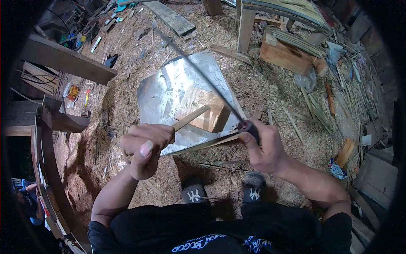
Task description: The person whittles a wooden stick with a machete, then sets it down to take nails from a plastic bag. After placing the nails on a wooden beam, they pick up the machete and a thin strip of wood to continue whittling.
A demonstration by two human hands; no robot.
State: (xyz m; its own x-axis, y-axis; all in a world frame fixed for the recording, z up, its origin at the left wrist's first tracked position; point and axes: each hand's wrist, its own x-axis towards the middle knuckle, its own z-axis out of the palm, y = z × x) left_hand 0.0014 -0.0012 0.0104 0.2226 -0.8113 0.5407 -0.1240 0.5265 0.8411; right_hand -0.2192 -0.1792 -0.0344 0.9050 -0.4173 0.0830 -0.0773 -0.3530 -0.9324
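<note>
A white "NY" monogram (193, 195) marks each dark slide (254, 183); blue-white lettering (195, 244) on the black T-shirt (148, 224) includes "BOGOR".

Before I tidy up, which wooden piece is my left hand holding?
The slim, yellowish wooden stick: your left hand grips it, while the chunky tan wooden block sits on the shiny metal sheet.

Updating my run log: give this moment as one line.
left hand: gripping wooden stick | right hand: holding long blade by dark handle | wood block: on metal sheet
</note>
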